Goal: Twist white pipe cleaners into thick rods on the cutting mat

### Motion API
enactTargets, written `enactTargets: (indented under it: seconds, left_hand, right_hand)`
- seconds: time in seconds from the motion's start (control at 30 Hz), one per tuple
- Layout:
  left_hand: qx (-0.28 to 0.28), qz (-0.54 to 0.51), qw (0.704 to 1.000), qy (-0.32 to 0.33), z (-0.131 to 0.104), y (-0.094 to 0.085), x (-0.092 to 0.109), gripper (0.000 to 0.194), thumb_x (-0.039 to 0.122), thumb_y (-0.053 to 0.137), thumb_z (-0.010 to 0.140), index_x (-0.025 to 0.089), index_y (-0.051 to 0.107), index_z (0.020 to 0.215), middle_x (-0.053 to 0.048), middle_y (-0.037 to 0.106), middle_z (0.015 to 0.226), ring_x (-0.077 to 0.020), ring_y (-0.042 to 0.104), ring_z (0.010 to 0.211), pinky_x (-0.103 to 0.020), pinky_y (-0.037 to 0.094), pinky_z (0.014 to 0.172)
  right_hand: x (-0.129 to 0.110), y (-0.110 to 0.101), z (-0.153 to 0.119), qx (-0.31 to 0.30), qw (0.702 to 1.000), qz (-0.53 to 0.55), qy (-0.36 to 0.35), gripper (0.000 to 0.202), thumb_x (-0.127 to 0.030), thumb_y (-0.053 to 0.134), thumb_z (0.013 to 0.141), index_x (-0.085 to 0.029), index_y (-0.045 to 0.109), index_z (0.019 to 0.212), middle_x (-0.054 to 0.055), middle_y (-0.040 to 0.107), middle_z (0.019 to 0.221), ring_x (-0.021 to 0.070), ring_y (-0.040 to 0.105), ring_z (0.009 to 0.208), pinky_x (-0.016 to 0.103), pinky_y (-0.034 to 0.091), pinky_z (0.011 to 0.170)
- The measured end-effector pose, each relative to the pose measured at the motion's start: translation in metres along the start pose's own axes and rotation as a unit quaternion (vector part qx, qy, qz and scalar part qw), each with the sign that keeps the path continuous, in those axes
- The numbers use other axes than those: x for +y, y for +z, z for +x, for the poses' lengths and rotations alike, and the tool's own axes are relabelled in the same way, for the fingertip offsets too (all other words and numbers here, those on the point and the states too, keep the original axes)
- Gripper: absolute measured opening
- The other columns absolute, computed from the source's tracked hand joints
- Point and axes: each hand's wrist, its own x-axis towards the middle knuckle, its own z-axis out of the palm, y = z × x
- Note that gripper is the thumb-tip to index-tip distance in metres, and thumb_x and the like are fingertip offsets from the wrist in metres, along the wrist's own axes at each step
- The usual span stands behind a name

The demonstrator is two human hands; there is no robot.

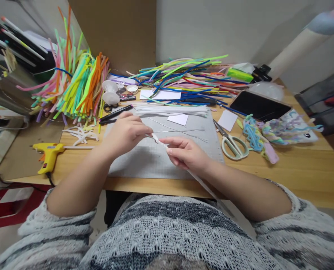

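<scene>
Above the gray mat (139,165), the person works a white fuzzy stem (202,183), apparently at the step of winding or joining its end. The left hand (131,129) pinches the tip between narrowed fingers; the right hand (188,152) grips the stem just beside it, and the tail runs down past the mat's near edge. A further turn would likely call for the right fingers to steady the stem while the left guide the tip. Scissors (229,138) lie beside the mat's right edge, and thin wires (181,131) on it.
</scene>
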Motion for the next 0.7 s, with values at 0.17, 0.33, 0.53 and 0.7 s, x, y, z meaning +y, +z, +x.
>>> enactTargets:
  seconds: [0.17, 0.33, 0.53, 0.7]
  left_hand:
    - [-0.085, -0.014, 0.995, 0.058, -0.011, 0.009, 0.024, 0.019, 0.021, 0.048, 0.089, 0.023, 0.066, 0.081, 0.001, 0.067, 0.072, -0.0139, 0.056, 0.076, -0.032, 0.033, 0.078]
    - [-0.042, 0.020, 0.997, 0.066, -0.005, -0.022, 0.031, 0.018, 0.020, 0.048, 0.088, 0.023, 0.065, 0.084, 0.002, 0.067, 0.069, -0.0143, 0.057, 0.075, -0.033, 0.032, 0.080]
    - [0.004, -0.006, 1.000, 0.019, 0.003, -0.023, 0.003, 0.019, 0.026, 0.051, 0.088, 0.025, 0.068, 0.081, 0.001, 0.068, 0.072, -0.0145, 0.057, 0.075, -0.034, 0.032, 0.082]
    - [-0.051, -0.032, 0.998, 0.021, -0.008, 0.003, 0.011, 0.022, 0.025, 0.047, 0.090, 0.022, 0.067, 0.082, -0.001, 0.067, 0.073, -0.0138, 0.057, 0.076, -0.033, 0.033, 0.080]
  right_hand:
    - [0.002, -0.002, 0.004, 0.067, 0.998, 0.006, -0.014, 0.039, -0.022, 0.052, 0.082, -0.020, 0.050, 0.121, -0.011, 0.049, 0.044, 0.0027, 0.029, 0.027, 0.015, 0.019, 0.027]
    - [0.002, 0.000, 0.006, 0.049, 0.996, -0.054, 0.046, 0.042, -0.020, 0.048, 0.085, -0.023, 0.053, 0.126, -0.011, 0.044, 0.042, 0.0032, 0.029, 0.028, 0.016, 0.020, 0.028]
    - [0.000, 0.002, -0.001, -0.036, 0.998, -0.041, 0.032, 0.040, -0.022, 0.051, 0.082, -0.019, 0.056, 0.122, -0.010, 0.045, 0.044, 0.0025, 0.029, 0.031, 0.015, 0.020, 0.030]
    - [-0.001, -0.001, 0.000, 0.024, 0.999, 0.017, -0.023, 0.038, -0.025, 0.053, 0.082, -0.021, 0.052, 0.119, -0.011, 0.047, 0.044, 0.0029, 0.028, 0.028, 0.015, 0.018, 0.027]
